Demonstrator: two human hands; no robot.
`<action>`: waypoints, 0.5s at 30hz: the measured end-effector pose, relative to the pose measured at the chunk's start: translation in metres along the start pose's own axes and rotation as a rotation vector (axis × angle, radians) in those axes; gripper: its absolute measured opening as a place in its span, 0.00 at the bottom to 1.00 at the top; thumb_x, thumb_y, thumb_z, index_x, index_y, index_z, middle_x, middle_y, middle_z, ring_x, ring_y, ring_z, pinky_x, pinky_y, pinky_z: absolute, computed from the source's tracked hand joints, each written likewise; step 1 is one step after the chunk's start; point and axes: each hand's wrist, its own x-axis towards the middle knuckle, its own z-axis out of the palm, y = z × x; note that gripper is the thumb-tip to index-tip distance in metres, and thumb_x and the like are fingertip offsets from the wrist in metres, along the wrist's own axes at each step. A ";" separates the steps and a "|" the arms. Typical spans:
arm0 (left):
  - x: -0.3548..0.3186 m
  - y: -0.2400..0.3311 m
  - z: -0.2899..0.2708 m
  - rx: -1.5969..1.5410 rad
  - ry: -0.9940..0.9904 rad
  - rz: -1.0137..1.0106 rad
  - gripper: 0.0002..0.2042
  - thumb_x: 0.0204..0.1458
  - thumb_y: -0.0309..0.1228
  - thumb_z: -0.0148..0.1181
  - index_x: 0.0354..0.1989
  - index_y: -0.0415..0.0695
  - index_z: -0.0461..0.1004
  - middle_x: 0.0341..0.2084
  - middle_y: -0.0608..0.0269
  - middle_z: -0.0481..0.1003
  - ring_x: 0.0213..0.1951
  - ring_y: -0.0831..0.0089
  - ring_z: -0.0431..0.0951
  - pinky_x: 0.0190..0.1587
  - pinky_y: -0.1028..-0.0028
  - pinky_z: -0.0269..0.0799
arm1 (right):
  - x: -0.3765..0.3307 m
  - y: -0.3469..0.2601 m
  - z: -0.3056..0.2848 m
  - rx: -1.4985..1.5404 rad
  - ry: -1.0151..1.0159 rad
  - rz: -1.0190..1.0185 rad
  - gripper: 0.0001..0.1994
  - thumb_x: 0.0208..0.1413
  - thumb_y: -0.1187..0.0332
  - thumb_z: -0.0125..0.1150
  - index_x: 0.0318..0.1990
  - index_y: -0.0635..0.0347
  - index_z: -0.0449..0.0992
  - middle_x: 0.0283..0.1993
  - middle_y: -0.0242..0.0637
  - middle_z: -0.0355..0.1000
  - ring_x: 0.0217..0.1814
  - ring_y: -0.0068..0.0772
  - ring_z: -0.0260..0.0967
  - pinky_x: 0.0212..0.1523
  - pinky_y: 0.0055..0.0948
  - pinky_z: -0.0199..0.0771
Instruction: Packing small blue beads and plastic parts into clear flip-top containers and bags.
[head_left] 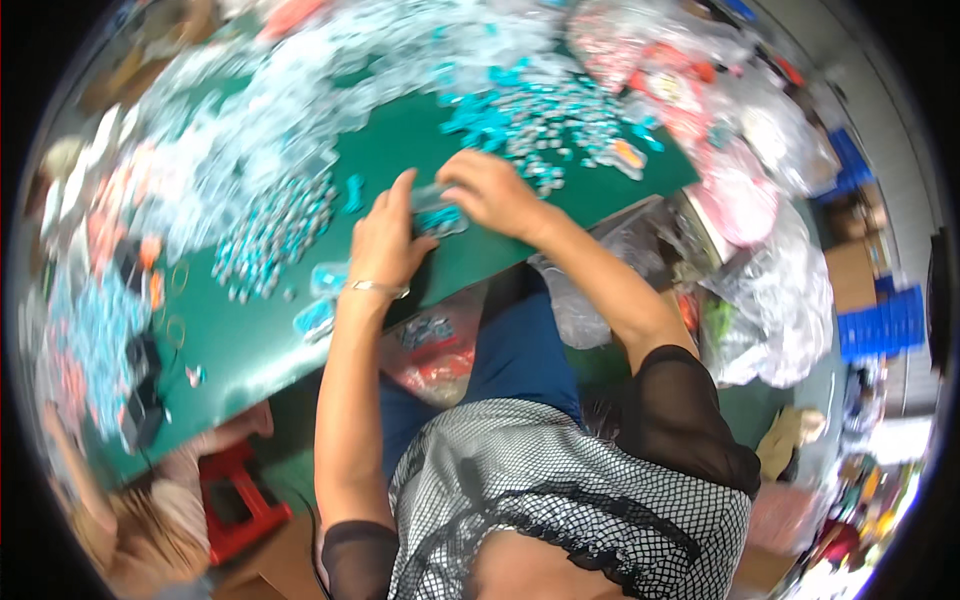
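A small clear plastic case (pixel 443 222) with teal pieces inside sits on the green table in front of me, its clear lid or upper part (pixel 428 198) raised. My left hand (pixel 384 243) is at its left end, thumb and fingers around that end. The fingertips of my right hand (pixel 490 192) pinch the case's upper right edge. Motion blur hides the exact contact. Two more clear cases with teal contents, one (pixel 328 278) above another (pixel 315 318), lie left of my left wrist. A single teal piece (pixel 354 193) rests beyond my left hand.
Piles of small grey-and-teal pieces lie to the left (pixel 275 235) and far right (pixel 540 110) on the green table (pixel 260 340). Clear plastic parts (pixel 250 130) heap along the far side. Stuffed plastic bags (pixel 740 190) crowd the right. Another person (pixel 140 520) sits at lower left, near a red stool (pixel 240 505).
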 end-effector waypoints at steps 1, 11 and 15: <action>0.001 0.000 -0.001 0.054 -0.038 0.059 0.28 0.42 0.29 0.70 0.55 0.42 0.70 0.43 0.51 0.74 0.46 0.49 0.76 0.46 0.57 0.71 | -0.005 -0.006 -0.002 0.060 -0.027 0.008 0.10 0.49 0.73 0.65 0.39 0.62 0.75 0.40 0.42 0.73 0.43 0.45 0.72 0.45 0.38 0.73; 0.012 0.007 0.008 0.206 -0.033 0.257 0.10 0.56 0.33 0.59 0.42 0.41 0.76 0.35 0.55 0.75 0.38 0.54 0.76 0.40 0.58 0.68 | -0.032 0.000 -0.002 0.093 -0.027 0.049 0.14 0.51 0.71 0.64 0.46 0.61 0.76 0.41 0.43 0.72 0.43 0.45 0.71 0.43 0.38 0.72; 0.009 0.005 0.004 0.153 -0.060 0.241 0.08 0.56 0.33 0.59 0.38 0.42 0.77 0.32 0.56 0.76 0.38 0.54 0.76 0.39 0.59 0.68 | -0.033 -0.005 0.000 0.199 -0.049 0.121 0.12 0.51 0.71 0.64 0.44 0.61 0.77 0.36 0.42 0.72 0.37 0.45 0.71 0.39 0.38 0.71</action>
